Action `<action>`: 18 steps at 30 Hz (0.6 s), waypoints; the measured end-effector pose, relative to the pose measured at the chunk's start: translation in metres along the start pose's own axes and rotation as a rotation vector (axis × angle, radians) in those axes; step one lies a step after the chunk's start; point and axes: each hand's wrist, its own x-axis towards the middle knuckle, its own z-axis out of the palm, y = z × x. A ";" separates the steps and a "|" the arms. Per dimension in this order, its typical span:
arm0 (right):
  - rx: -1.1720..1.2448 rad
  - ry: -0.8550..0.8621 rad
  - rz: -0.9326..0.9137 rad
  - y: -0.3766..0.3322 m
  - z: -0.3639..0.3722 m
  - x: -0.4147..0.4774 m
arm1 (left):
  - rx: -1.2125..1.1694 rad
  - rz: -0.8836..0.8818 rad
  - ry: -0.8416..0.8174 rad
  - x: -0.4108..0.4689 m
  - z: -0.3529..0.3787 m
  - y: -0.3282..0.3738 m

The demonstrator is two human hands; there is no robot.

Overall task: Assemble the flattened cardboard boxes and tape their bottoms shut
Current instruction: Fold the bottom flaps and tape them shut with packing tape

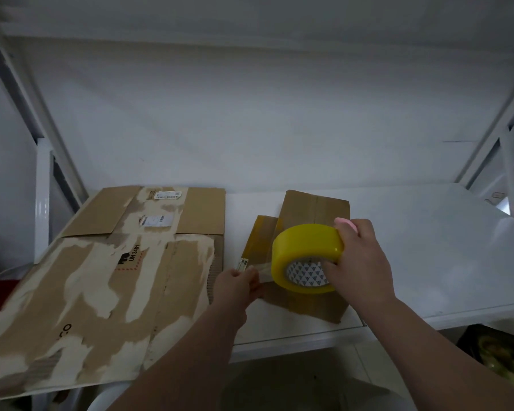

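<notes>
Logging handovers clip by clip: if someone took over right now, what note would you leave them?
Right hand grips the yellow tape roll; left hand pinches its free end.
Both are over the small box on the white table; the flattened boxes lie to its left.
Done: tape end drawn out.
Left: tape the small box, then assemble and tape the flat ones.

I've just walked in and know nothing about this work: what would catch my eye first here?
The bright yellow tape roll stands out, held in the right hand over a small cardboard box at centre. The left hand pinches its loose end. On the left lie large flattened cardboard sheets with torn surfaces.
</notes>
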 end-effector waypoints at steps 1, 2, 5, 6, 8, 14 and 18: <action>0.006 0.002 -0.002 0.000 0.001 0.000 | -0.002 0.000 -0.001 0.001 0.000 0.000; 0.010 0.001 -0.002 0.000 0.002 0.000 | -0.005 -0.002 0.001 0.001 0.001 0.000; 0.023 -0.005 0.013 -0.002 0.003 -0.001 | 0.000 -0.008 0.019 0.001 0.002 0.000; 0.028 -0.004 0.020 -0.001 0.003 -0.001 | 0.001 -0.013 0.022 0.000 0.002 0.000; 0.040 -0.006 0.034 -0.001 0.004 -0.002 | -0.005 -0.032 0.025 0.000 0.003 -0.001; 0.083 -0.003 0.074 0.000 0.008 -0.004 | -0.032 -0.126 -0.027 -0.001 0.008 -0.003; 0.104 0.011 0.114 0.002 0.011 -0.005 | -0.062 -0.219 -0.078 -0.006 0.010 0.007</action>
